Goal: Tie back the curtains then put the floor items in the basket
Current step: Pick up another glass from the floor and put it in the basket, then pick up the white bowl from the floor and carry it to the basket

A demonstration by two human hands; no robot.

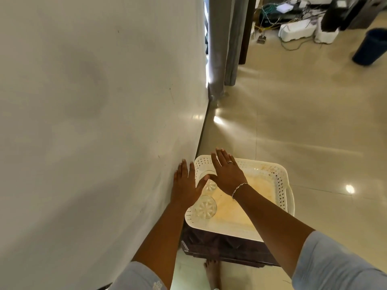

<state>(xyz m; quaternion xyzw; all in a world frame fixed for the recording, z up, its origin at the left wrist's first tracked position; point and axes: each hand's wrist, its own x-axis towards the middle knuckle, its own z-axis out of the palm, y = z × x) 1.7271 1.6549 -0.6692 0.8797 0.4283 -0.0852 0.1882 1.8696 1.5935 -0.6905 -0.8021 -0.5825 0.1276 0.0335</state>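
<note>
Soft daylight from behind the curtain (217, 45) glares on the floor (303, 126); edges bow, slightly blurred.

Basket (280, 178): white plastic, rectangular with rounded corners, perforated walls, loop handle on its right side. Sits level on a dark bench (226, 245), its left edge close to the wall (104, 101). A yellowish sheet (240, 208) covers the bottom.

Two clear glass pieces with a cut star pattern lie in the basket's left part. Near glass (205, 207) in the near-left corner; far glass (210, 186) just beyond it, partly hidden.

Curtains (217, 49): grey, at the far end of the wall, gathered into two narrow hanging columns side by side. Left column reaches the floor (293, 122); right one ends slightly higher. Whether tied, cannot tell.
</note>
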